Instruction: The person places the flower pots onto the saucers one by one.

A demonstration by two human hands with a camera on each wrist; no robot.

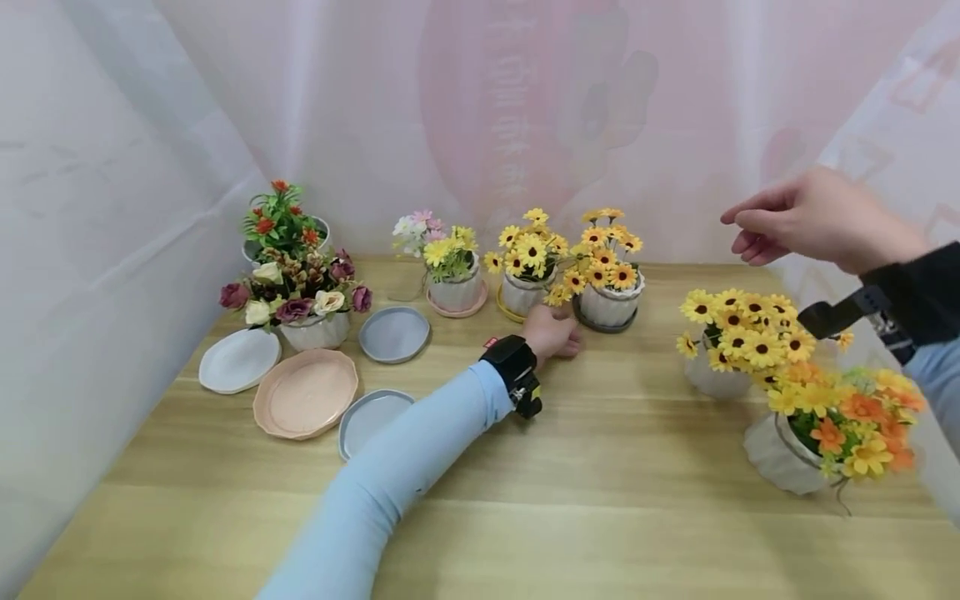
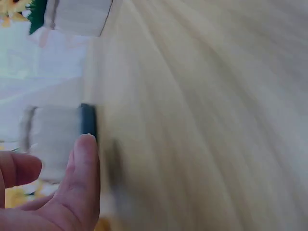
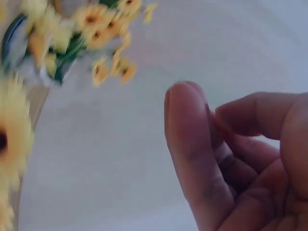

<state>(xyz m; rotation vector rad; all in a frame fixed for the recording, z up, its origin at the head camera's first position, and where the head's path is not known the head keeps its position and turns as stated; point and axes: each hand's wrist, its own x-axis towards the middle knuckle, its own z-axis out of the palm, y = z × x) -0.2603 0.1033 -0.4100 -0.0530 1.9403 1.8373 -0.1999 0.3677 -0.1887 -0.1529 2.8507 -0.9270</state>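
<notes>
My left hand (image 1: pixel 552 332) is low over the table, in front of two potted plants at the back. Its fingers are extended and hold nothing. Just right of it, a white pot with orange-yellow daisies (image 1: pixel 609 304) stands on a dark grey saucer (image 1: pixel 628 323). In the left wrist view, the fingertips overlap this pot (image 2: pixel 55 130) beside the dark saucer's edge (image 2: pixel 88 120). On its other side, a pot of yellow daisies (image 1: pixel 525 293) sits on a yellow saucer. My right hand (image 1: pixel 813 218) hovers above a pot of yellow daisies (image 1: pixel 718 377), its fingers loosely bent around nothing.
At the front right, a tilted pot holds orange and yellow flowers (image 1: pixel 787 454). Two more planters, one with roses (image 1: pixel 318 331), stand at the back left. Near them lie white (image 1: pixel 240 360), pink (image 1: pixel 306 394) and blue-grey saucers (image 1: pixel 394 334). A pink saucer (image 1: pixel 457 312) carries another pot.
</notes>
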